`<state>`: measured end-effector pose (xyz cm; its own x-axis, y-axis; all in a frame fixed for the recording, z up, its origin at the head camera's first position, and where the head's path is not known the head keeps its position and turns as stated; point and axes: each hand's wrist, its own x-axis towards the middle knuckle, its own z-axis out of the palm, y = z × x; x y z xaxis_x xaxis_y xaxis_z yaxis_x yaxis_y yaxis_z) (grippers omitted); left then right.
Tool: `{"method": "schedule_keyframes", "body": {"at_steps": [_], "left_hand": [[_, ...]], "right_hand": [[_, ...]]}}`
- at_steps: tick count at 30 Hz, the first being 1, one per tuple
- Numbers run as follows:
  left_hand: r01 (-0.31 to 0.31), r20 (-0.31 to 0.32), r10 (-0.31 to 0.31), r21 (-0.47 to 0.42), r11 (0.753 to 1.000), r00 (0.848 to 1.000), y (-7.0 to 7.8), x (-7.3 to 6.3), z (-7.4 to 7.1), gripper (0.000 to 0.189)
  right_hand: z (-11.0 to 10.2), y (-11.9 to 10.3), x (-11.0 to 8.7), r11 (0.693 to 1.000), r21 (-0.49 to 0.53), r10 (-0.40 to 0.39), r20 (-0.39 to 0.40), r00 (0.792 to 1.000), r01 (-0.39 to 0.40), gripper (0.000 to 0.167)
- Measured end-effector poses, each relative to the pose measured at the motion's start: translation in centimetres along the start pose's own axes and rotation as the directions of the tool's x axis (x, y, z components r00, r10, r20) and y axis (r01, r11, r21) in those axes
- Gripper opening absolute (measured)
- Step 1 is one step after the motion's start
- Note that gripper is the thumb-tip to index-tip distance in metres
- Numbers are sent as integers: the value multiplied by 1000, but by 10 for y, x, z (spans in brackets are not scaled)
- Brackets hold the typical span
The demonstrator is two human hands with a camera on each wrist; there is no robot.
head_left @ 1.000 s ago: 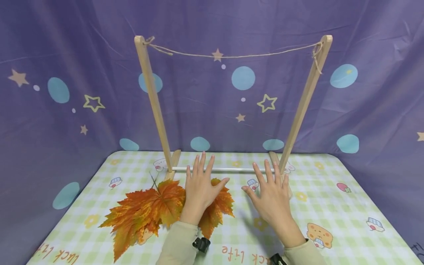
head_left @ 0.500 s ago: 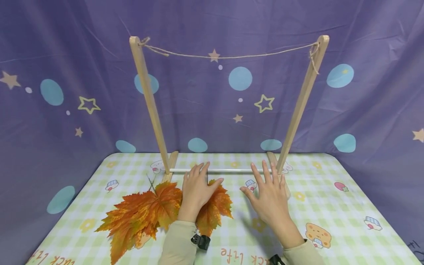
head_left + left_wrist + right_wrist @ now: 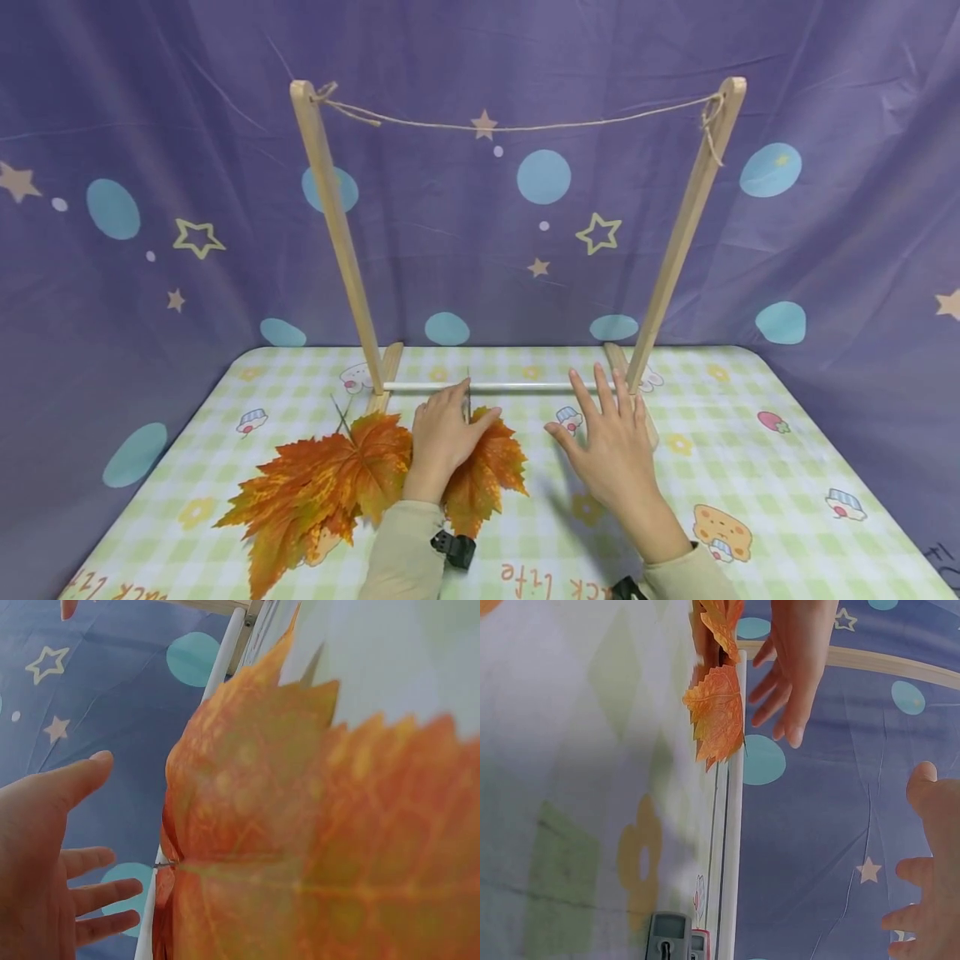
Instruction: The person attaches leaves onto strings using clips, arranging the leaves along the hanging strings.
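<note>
Several orange maple leaves, with toothed edges and thin stems, lie in the head view: a left bunch point(image 3: 322, 471) and a leaf point(image 3: 487, 475) at the middle. Over that middle leaf hovers my left hand point(image 3: 441, 435), its fingers loosely bent and hiding part of it. The left wrist view shows a gap between the left hand point(image 3: 34, 832) and the leaf surface point(image 3: 322, 825). My right hand point(image 3: 615, 450) is spread palm down in the air right of the leaves, holding nothing. In the right wrist view its fingers point(image 3: 930, 874) are apart from everything.
A wooden frame stands behind the hands, with a left post point(image 3: 337, 225), a right post point(image 3: 686, 233) and a white rod point(image 3: 532, 386) low between them. Twine point(image 3: 525, 128) hangs slack across the tops. Underneath is a checked tablecloth point(image 3: 757, 492); a purple curtain point(image 3: 465, 50) is behind.
My left hand's fingers went from spread and straight to bent downward, and a leaf stem now shows beside them. The right hand stays spread. The head view shifted slightly.
</note>
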<state>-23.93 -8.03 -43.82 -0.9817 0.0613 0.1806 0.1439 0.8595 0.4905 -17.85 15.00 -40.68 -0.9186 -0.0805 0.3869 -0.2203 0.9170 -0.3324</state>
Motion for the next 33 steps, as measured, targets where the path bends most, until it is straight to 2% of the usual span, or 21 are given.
{"method": "schedule_keyframes", "body": {"at_steps": [6, 14, 21, 27, 33], "left_hand": [[36, 0, -36, -19, 999, 999, -5, 1, 3, 73], [-17, -21, 17, 9, 1000, 1000, -6, 2, 9, 45], [-43, -39, 44, 17, 999, 998, -7, 0, 11, 46], [-68, -103, 70, 23, 997, 992, -7, 1, 10, 35], [-60, -158, 51, -47, 997, 986, -2, 3, 6, 20]], "right_hand": [[1, 1, 0, 1000, -6, -1, 1, 1000, 1, 79], [2, 1, 0, 1000, 0, 5, 6, 1000, -5, 79], [0, 2, 1, 1000, 2, 7, 3, 1000, -7, 78], [-1, 4, 2, 1000, 14, -21, -23, 1000, 21, 79], [-3, 6, 3, 996, 28, -79, -64, 995, 81, 79]]}}
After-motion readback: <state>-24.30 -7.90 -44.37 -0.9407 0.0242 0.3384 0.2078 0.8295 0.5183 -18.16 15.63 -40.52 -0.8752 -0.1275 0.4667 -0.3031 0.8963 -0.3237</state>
